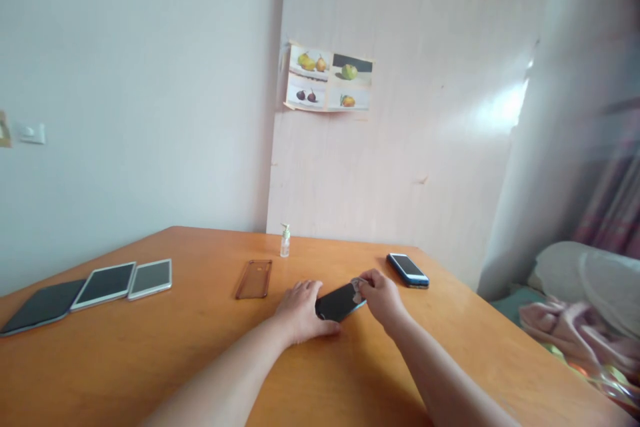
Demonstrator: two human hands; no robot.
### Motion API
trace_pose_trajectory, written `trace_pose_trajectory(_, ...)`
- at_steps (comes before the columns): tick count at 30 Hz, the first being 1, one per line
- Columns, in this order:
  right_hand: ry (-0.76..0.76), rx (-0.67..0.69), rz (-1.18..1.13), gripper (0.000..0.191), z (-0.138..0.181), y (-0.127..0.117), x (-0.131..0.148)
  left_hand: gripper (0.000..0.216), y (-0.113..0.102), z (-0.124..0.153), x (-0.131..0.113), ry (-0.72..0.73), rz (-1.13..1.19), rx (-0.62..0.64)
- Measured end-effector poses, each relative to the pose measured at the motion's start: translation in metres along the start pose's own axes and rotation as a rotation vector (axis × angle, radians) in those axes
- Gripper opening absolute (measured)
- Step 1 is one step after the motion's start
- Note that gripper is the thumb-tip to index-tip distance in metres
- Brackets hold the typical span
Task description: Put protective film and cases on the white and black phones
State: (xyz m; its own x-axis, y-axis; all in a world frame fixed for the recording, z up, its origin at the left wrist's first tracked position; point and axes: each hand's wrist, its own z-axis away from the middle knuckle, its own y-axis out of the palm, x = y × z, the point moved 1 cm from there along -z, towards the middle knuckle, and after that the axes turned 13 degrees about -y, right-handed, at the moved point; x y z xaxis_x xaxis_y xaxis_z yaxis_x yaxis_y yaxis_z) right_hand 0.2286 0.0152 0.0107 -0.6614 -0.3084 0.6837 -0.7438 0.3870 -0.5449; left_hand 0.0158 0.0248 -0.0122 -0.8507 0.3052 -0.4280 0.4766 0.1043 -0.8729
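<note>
A dark-screened smartphone [341,303] lies at a slant on the wooden table between my hands. My left hand [303,313] grips its left end, thumb along the near edge and fingers at the far edge. At the phone's right end, my right hand [380,295] is closed in a pinch on a small pale grey cloth [357,289], which touches the screen. The fingertips partly hide this cloth. To the left of my left hand lies a clear brownish phone case [254,279]. Behind stands a small clear pump bottle [285,241], upright.
Another phone [407,269] rests at the table's right side. On the left lie two white-framed devices [105,285] [151,278] and a dark tablet [45,307]. The wooden table [200,347] meets the wall at the back. Bedding [575,327] is beyond its right edge.
</note>
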Motion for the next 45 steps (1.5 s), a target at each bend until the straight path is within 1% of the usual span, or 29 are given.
trace_pose_trajectory(2, -0.019, 0.035, 0.067, 0.016, -0.007, 0.01, -0.003, 0.094, 0.0, 0.001, 0.001, -0.018, 0.025, 0.015)
trace_pose_trajectory(5, -0.086, 0.113, 0.284, 0.019, -0.006, 0.017, -0.007, 0.086, -0.002, 0.002, -0.001, -0.028, 0.028, 0.036)
trace_pose_trajectory(8, -0.153, 0.203, 0.533, 0.025, 0.002, 0.012, -0.007, 0.08, -0.003, 0.003, -0.003, -0.043, 0.002, 0.031)
trace_pose_trajectory(11, -0.198, 0.301, 0.659, 0.029, 0.009, 0.003, -0.004, 0.076, -0.001, 0.002, -0.003, -0.043, 0.006, 0.002)
trace_pose_trajectory(14, -0.19, 0.401, 0.692, 0.04, 0.016, 0.001, 0.004, 0.075, 0.002, 0.002, -0.004, -0.038, 0.016, 0.006)
trace_pose_trajectory(16, -0.2, 0.465, 0.669, 0.047, 0.022, 0.006, 0.014, 0.077, 0.003, 0.002, -0.005, -0.043, 0.027, 0.013)
trace_pose_trajectory(18, -0.266, 0.55, 0.591, 0.05, 0.031, 0.014, 0.026, 0.077, 0.003, 0.002, -0.005, -0.052, 0.044, 0.014)
trace_pose_trajectory(20, -0.355, 0.653, 0.481, 0.051, 0.038, 0.023, 0.037, 0.07, 0.003, 0.003, -0.006, -0.059, 0.061, 0.023)
trace_pose_trajectory(22, -0.408, 0.719, 0.411, 0.051, 0.04, 0.027, 0.041, 0.067, 0.002, 0.003, -0.006, -0.068, 0.078, 0.037)
trace_pose_trajectory(24, -0.377, 0.711, 0.436, 0.052, 0.034, 0.026, 0.035, 0.072, 0.001, 0.003, -0.006, -0.082, 0.093, 0.049)
trace_pose_trajectory(28, -0.185, 0.578, 0.65, 0.052, 0.014, 0.016, 0.007, 0.086, 0.002, 0.002, -0.007, -0.091, 0.104, 0.042)
trace_pose_trajectory(30, -0.148, 0.546, 0.698, 0.053, 0.012, 0.015, 0.003, 0.087, 0.003, 0.001, -0.007, -0.086, 0.102, 0.041)
trace_pose_trajectory(32, -0.185, 0.58, 0.646, 0.053, 0.018, 0.019, 0.01, 0.086, 0.004, 0.001, -0.006, -0.083, 0.101, 0.037)
trace_pose_trajectory(36, -0.348, 0.717, 0.44, 0.054, 0.034, 0.031, 0.034, 0.072, 0.004, 0.002, -0.004, -0.072, 0.116, 0.017)
trace_pose_trajectory(37, -0.352, 0.724, 0.425, 0.054, 0.034, 0.032, 0.034, 0.071, 0.003, 0.002, -0.004, -0.07, 0.119, 0.016)
trace_pose_trajectory(39, -0.275, 0.685, 0.47, 0.055, 0.026, 0.029, 0.027, 0.076, 0.003, 0.002, -0.004, -0.067, 0.115, 0.025)
trace_pose_trajectory(42, -0.075, 0.573, 0.626, 0.056, 0.01, 0.018, 0.004, 0.086, 0.004, 0.0, -0.005, -0.064, 0.1, 0.03)
trace_pose_trajectory(43, -0.039, 0.55, 0.663, 0.056, 0.007, 0.015, -0.001, 0.087, 0.005, 0.0, -0.005, -0.065, 0.098, 0.026)
trace_pose_trajectory(45, -0.051, 0.551, 0.678, 0.055, 0.008, 0.012, -0.002, 0.087, 0.006, -0.001, -0.005, -0.067, 0.099, 0.017)
